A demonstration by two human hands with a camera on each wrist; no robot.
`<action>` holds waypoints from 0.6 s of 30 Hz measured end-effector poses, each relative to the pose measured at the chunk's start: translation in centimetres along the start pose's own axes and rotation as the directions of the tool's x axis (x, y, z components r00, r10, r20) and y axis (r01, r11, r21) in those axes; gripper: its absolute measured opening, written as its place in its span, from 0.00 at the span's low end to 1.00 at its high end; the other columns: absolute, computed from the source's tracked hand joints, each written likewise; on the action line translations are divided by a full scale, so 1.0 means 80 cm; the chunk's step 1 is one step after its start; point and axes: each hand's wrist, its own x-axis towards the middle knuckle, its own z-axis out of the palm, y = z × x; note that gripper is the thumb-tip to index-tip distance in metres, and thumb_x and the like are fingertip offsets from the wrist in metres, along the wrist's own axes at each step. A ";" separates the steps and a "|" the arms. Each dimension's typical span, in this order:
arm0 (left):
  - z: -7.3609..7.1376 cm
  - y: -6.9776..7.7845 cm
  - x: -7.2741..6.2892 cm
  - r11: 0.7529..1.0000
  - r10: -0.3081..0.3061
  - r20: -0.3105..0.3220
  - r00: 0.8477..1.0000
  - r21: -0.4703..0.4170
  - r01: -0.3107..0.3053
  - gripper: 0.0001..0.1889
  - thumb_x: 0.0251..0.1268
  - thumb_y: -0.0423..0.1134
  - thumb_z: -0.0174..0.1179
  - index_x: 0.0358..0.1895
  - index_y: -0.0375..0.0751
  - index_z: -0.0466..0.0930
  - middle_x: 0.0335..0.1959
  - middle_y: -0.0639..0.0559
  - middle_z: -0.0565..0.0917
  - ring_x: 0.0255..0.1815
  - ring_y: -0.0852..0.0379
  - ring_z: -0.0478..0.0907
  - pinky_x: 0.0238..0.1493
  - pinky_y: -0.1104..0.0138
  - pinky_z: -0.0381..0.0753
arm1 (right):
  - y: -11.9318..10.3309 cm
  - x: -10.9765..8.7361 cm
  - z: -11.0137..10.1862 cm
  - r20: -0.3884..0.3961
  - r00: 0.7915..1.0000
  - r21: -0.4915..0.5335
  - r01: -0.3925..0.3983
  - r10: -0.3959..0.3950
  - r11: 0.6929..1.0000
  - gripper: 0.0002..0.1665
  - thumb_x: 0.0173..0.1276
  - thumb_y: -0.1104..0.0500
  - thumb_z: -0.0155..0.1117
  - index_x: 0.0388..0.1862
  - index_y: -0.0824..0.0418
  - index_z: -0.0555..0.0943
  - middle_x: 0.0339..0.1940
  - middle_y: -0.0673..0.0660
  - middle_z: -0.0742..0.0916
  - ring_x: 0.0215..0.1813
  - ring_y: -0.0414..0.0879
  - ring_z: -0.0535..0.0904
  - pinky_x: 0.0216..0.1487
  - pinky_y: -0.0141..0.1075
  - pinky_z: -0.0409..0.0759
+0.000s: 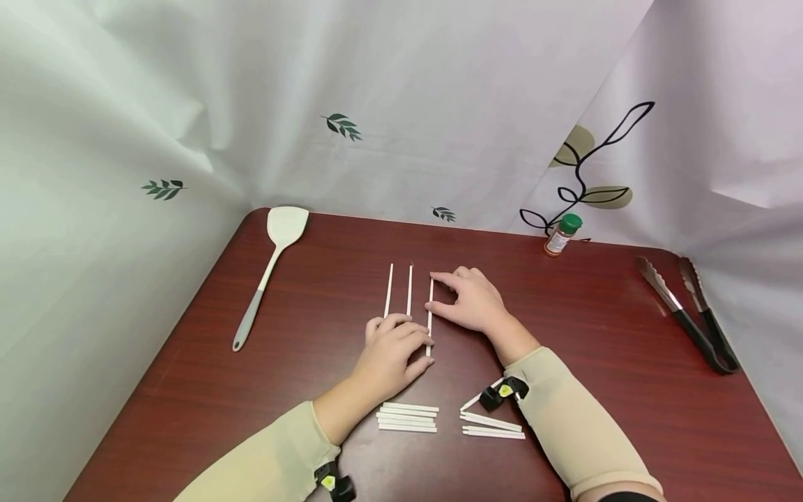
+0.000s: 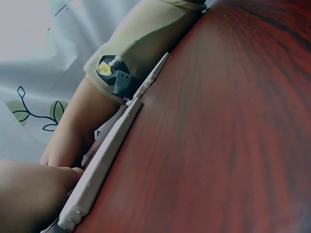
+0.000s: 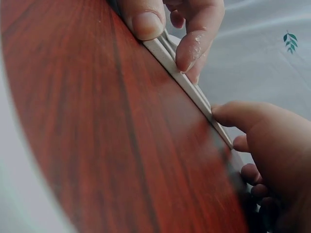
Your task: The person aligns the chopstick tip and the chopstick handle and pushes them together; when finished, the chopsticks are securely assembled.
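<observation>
Both relaxed, touching stick (image 1: pixel 429 322): RH (image 1: pixel 475 300) | LH (image 1: pixel 390 357), prob. hiding 2 sticks' (image 1: pixel 410 289) ends | tongs (image 1: pixel 696 338) R

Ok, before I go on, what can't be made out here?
- Head view: near ends of the leftmost stick and middle stick, covered by the left hand.
- Head view: middle of the slanted stick, behind the wrist camera.
- Head view: label text on the green-capped bottle, too small.
- Left wrist view: most right hand fingers, behind the left hand.
</observation>
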 end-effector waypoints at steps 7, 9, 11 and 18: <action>-0.003 -0.010 0.001 1.000 -0.016 -0.027 0.999 -0.017 0.016 0.13 0.59 0.47 0.79 0.46 0.55 0.89 0.49 0.61 0.88 0.61 0.47 0.78 0.59 0.44 0.66 | -0.001 -0.001 0.000 -0.018 1.000 0.008 0.000 0.000 1.000 0.36 0.69 0.35 0.71 0.72 0.44 0.83 0.42 0.51 0.81 0.43 0.49 0.73 0.40 0.44 0.75; -0.003 -0.012 0.002 1.000 -0.016 -0.021 1.000 -0.019 0.015 0.13 0.60 0.47 0.79 0.47 0.55 0.89 0.49 0.62 0.88 0.61 0.47 0.78 0.59 0.44 0.66 | -0.001 -0.001 0.000 -0.015 1.000 0.005 -0.001 0.001 1.000 0.35 0.70 0.35 0.71 0.73 0.44 0.83 0.42 0.51 0.81 0.43 0.49 0.73 0.40 0.44 0.75; -0.003 -0.014 0.002 1.000 -0.011 -0.012 1.000 -0.018 0.011 0.13 0.60 0.47 0.78 0.47 0.56 0.89 0.49 0.63 0.88 0.62 0.48 0.78 0.59 0.44 0.65 | -0.001 0.000 0.000 -0.012 1.000 -0.001 -0.001 0.001 1.000 0.36 0.69 0.34 0.71 0.73 0.44 0.82 0.43 0.50 0.81 0.43 0.49 0.73 0.40 0.43 0.75; -0.001 -0.015 0.002 1.000 -0.001 -0.006 1.000 -0.013 0.001 0.13 0.62 0.48 0.78 0.47 0.55 0.89 0.49 0.63 0.88 0.62 0.49 0.77 0.58 0.44 0.65 | -0.002 -0.001 0.000 0.004 1.000 -0.017 0.006 -0.006 1.000 0.38 0.68 0.33 0.71 0.74 0.44 0.82 0.41 0.51 0.80 0.43 0.50 0.72 0.39 0.43 0.74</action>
